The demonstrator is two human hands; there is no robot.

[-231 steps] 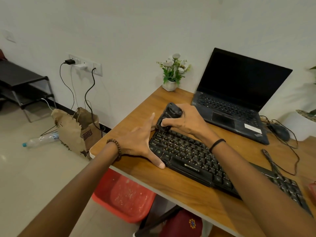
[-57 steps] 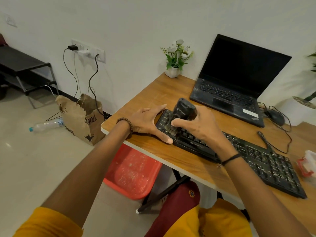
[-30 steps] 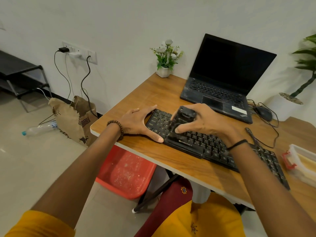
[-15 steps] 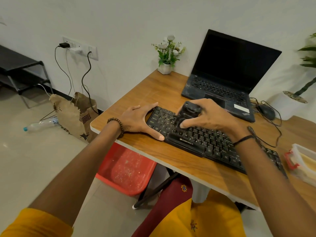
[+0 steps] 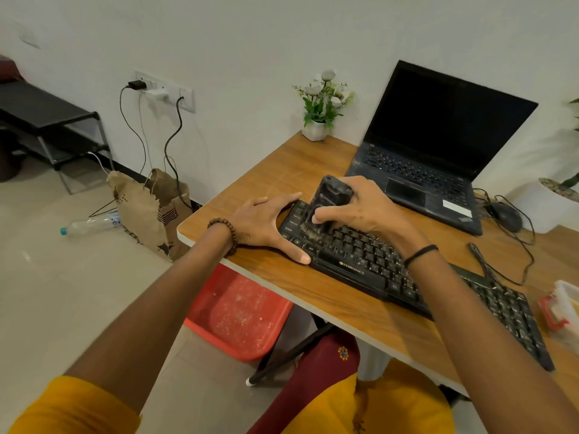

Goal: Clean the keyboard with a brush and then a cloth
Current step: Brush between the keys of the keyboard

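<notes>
Brush step. R hand [image 5: 360, 211], grip wrapped round the brush [image 5: 329, 203], bristles down on keys at the left end of the keyboard [image 5: 407, 277], which lies on the tabletop [image 5: 260, 180]. L hand [image 5: 263, 223], fingers spread flat, braces that end. Best w/ short strokes along the rows, light pressure, keep bracing. Laptop [image 5: 432, 170] just behind, mouse cable [image 5: 513, 255] near the right end; no cloth in view.

Beyond the right hand: open laptop [image 5: 435, 158], flower pot [image 5: 316, 130]. Right of it: mouse [image 5: 506, 217], box [image 5: 560, 308]. Left of the left hand: paper bag [image 5: 147, 211], bottle [image 5: 91, 223]. Below: red bin [image 5: 241, 314].
</notes>
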